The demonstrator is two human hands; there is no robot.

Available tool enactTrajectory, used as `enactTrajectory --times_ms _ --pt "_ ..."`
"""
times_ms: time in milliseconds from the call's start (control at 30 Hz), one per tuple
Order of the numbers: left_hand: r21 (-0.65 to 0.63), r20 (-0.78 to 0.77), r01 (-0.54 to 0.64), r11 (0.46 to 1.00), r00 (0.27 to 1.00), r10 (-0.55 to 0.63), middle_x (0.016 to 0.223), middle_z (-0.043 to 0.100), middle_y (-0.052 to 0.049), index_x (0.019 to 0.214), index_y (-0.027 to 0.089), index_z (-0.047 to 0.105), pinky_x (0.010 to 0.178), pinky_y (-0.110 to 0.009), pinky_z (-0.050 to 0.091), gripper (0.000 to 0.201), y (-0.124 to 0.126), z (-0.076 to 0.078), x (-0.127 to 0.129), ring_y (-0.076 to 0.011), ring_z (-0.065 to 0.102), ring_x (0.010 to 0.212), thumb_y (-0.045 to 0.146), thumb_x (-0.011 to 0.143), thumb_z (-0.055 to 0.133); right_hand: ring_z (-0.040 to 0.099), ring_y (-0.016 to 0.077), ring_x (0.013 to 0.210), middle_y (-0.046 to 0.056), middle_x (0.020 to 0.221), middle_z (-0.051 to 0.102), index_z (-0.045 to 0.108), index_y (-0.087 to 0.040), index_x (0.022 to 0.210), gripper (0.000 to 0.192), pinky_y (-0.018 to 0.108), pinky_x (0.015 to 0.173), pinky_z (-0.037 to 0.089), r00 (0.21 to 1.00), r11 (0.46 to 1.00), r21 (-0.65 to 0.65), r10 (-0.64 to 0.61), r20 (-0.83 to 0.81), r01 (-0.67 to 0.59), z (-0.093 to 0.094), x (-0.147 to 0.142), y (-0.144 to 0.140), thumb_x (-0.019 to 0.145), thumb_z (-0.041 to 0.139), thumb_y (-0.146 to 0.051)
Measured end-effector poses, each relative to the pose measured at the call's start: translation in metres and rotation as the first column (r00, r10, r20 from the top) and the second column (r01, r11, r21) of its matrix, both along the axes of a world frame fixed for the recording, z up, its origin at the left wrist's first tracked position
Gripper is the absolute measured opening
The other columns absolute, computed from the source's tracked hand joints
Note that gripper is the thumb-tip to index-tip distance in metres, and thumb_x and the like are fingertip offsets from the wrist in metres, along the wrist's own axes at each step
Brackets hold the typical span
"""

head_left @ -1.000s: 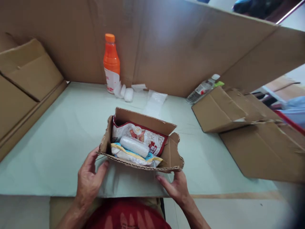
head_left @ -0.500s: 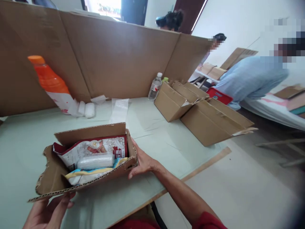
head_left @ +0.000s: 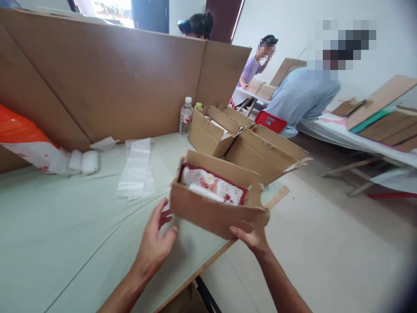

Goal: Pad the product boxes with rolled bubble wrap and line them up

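Note:
A small open cardboard box point(head_left: 208, 215) is held over the table's right front corner, tilted a little. Inside it show a red and white printed packet point(head_left: 224, 189) and a clear plastic roll point(head_left: 206, 192). My right hand point(head_left: 252, 239) grips the box by its lower right end, thumb on the front face and the other fingers hidden behind. Just off the box's left end, my left hand point(head_left: 158, 232) has its fingers apart and holds nothing.
Beyond the held box stand two more open cardboard boxes point(head_left: 260, 152), beside a water bottle point(head_left: 186, 117). Bubble wrap point(head_left: 135, 167), white rolls point(head_left: 89, 162) and an orange bottle point(head_left: 26, 134) lie toward the left. A cardboard partition point(head_left: 130, 78) edges the table's back. People are beyond.
The box has moved right and turned, from the table's middle to near its right corner. My left hand has come off it; my right hand keeps its hold. The view has swung right.

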State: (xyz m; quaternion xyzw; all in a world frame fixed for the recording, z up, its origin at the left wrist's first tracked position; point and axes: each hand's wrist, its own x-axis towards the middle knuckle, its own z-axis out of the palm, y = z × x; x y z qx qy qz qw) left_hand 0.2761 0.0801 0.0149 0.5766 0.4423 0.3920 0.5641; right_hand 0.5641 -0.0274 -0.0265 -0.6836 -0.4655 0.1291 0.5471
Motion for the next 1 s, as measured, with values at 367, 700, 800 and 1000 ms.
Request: enactTrajectory --times_ms 367,700,800,1000 --pt "0.098 -0.193 0.358 0.929 0.922 -0.335 0.126 0.069 -0.016 0.117 0.019 0.072 0.092 -0.04 0.059 0.039 -0.028 -0.022 0.015 -0.0265 0.07 0.108 0.02 0.079 0.06 0.048 0.0332 0.136 0.021 0.155 0.036 0.018 -0.018 0.158 0.115 0.052 0.11 0.045 0.887 0.878 0.187 -0.458 0.054 0.442 0.012 0.065 0.043 0.068 0.084 -0.047" --pt "0.076 -0.209 0.357 0.931 0.919 -0.335 0.105 0.075 -0.01 0.111 0.02 0.072 0.09 -0.031 0.058 0.031 -0.041 -0.022 -0.016 -0.0219 0.072 0.098 0.022 0.083 0.058 0.046 0.035 0.138 0.019 0.152 0.042 0.031 -0.019 0.156 0.096 0.058 0.111 0.041 0.877 0.887 0.084 -0.462 0.132 0.454 0.001 0.063 0.048 0.076 0.076 -0.052" --pt "0.069 -0.246 0.364 0.929 0.908 -0.338 0.104 0.075 -0.009 0.109 0.02 0.072 0.087 -0.03 0.058 0.033 -0.044 -0.018 -0.02 -0.0215 0.071 0.096 0.018 0.08 0.057 0.054 0.036 0.129 0.02 0.142 0.053 0.047 -0.015 0.146 0.085 0.057 0.107 0.045 0.867 0.871 0.002 -0.489 0.099 0.491 -0.017 0.049 0.032 0.076 0.075 -0.053" --pt "0.044 -0.29 0.285 0.958 0.921 -0.26 0.105 0.075 -0.009 0.108 0.02 0.073 0.075 -0.029 0.056 0.033 -0.037 -0.006 -0.045 -0.022 0.07 0.094 0.019 0.08 0.055 0.062 0.0313 0.116 0.015 0.12 0.069 0.071 -0.017 0.112 0.041 0.055 0.107 0.046 0.92 0.942 0.019 -0.333 0.206 0.336 -0.028 -0.009 0.015 0.087 0.062 -0.047"
